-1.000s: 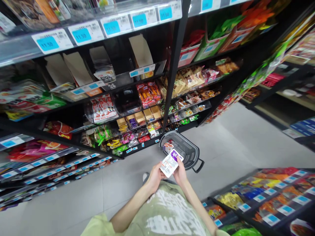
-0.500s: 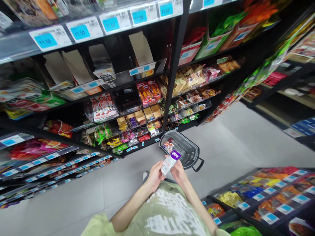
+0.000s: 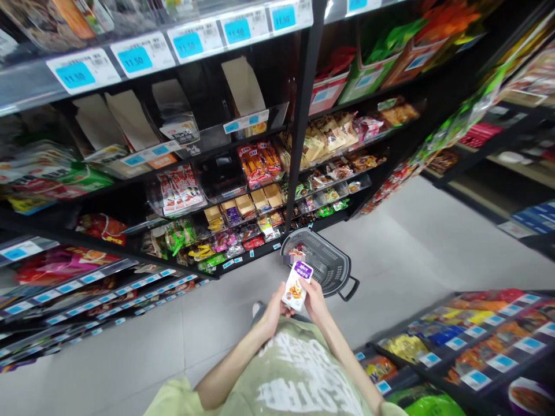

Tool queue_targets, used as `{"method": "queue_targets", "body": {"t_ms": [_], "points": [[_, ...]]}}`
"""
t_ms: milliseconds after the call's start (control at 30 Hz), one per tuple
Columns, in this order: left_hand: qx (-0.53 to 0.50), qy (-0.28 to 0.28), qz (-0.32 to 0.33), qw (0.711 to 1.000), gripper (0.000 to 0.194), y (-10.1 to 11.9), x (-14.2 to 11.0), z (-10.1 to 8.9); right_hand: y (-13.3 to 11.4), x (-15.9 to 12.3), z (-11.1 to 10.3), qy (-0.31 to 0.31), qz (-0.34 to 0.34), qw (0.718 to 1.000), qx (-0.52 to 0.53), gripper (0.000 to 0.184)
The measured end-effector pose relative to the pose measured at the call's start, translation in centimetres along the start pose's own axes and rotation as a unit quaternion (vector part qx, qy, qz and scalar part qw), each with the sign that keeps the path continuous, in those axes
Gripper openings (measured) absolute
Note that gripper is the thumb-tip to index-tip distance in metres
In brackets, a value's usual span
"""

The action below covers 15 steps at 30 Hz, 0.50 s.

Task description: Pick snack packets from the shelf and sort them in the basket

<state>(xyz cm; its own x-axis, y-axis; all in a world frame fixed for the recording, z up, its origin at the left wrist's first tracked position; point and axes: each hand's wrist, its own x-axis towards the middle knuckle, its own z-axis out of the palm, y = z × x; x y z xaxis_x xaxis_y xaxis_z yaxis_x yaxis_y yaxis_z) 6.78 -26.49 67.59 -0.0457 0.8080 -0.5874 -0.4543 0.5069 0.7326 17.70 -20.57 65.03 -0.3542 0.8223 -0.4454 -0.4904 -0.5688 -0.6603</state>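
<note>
Between my two hands, in front of my shirt, is a small white and purple snack packet [image 3: 295, 287] with a food picture on its face. My left hand [image 3: 274, 308] grips its lower left side. Closed on the right edge is my right hand [image 3: 314, 297], its thumb lying over the front. Just beyond the packet a dark grey shopping basket [image 3: 330, 266] stands on the floor, its handle toward the right. A few small packets [image 3: 297, 250] lie in the basket's left end, partly hidden by the held packet.
Black shelves with bagged snacks [image 3: 260, 163] and blue price tags rise ahead and to the left. At the lower right is a low snack display [image 3: 459, 323]. Another shelf [image 3: 498, 162] stands at the far right. Grey tiled floor [image 3: 403, 254] runs between them.
The packet has been turned over: its grey-white printed back showed earlier, and its picture side shows now. My right hand has shifted to the packet's front edge.
</note>
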Motion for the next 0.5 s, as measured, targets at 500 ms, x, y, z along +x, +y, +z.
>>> {"method": "queue_targets", "body": {"t_ms": [500], "points": [[0.179, 0.007, 0.118, 0.977, 0.053, -0.2, -0.8, 0.2, 0.3, 0.0, -0.1, 0.048, -0.011, 0.999, 0.015, 0.031]]}}
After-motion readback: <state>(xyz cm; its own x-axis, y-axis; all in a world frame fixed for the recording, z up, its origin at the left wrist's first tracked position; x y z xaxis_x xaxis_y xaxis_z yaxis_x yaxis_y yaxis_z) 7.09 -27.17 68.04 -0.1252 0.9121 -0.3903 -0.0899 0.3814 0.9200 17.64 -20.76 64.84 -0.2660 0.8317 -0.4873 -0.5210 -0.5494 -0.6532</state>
